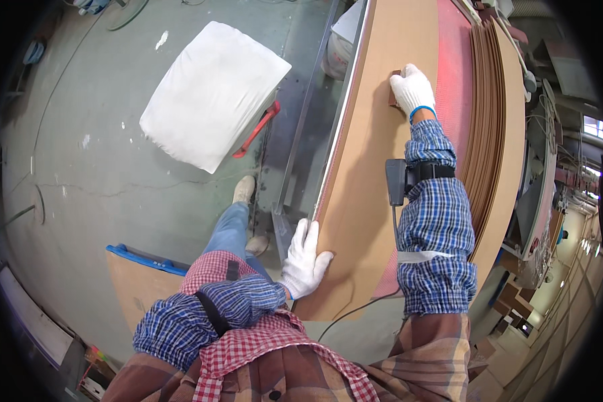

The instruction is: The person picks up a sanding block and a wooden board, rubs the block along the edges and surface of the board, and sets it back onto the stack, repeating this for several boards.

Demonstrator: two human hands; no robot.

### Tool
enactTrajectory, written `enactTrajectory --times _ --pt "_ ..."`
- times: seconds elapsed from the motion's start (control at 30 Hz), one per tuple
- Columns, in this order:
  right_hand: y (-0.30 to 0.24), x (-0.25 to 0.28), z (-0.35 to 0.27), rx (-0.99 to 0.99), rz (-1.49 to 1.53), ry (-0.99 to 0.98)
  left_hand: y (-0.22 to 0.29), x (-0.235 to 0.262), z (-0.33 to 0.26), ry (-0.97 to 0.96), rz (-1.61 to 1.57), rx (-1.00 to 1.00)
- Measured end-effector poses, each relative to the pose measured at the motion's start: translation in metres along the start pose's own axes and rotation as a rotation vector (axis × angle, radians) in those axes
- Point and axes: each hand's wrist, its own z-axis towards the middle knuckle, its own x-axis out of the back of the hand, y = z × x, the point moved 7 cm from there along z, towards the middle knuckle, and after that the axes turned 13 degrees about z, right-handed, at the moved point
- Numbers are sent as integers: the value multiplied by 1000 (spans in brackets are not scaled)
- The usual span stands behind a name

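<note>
A long, light brown board (359, 201) lies lengthwise on the table in front of me. My right hand (414, 90), in a white knit glove, is closed over a small dark brown block (392, 99) toward the board's far part. The block rests against the board's face; my fingers hide most of it. Near the board's close end, my gloved left hand (304, 262) lies with fingers stretched out along the left edge, the thumb apart and pointing right.
Right of the board, a red table surface (453, 74) shows, then a stack of thin brown boards (492, 127). A metal rail (305, 127) runs along the table's left side. On the floor at left stands a white-covered object (211, 97) with a red bar (257, 130).
</note>
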Motion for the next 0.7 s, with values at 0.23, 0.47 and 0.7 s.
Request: enactTrajectory --times 0.23,0.47,0.7 --pt "-6 12 -167 -48 337 111 -8 2 0 36 -7 22" --pt "21 -5 -441 -195 284 -20 -12 3 16 152 -99 35" --pt "14 -41 -570 -260 210 -75 -26 -15 27 168 46 -116"
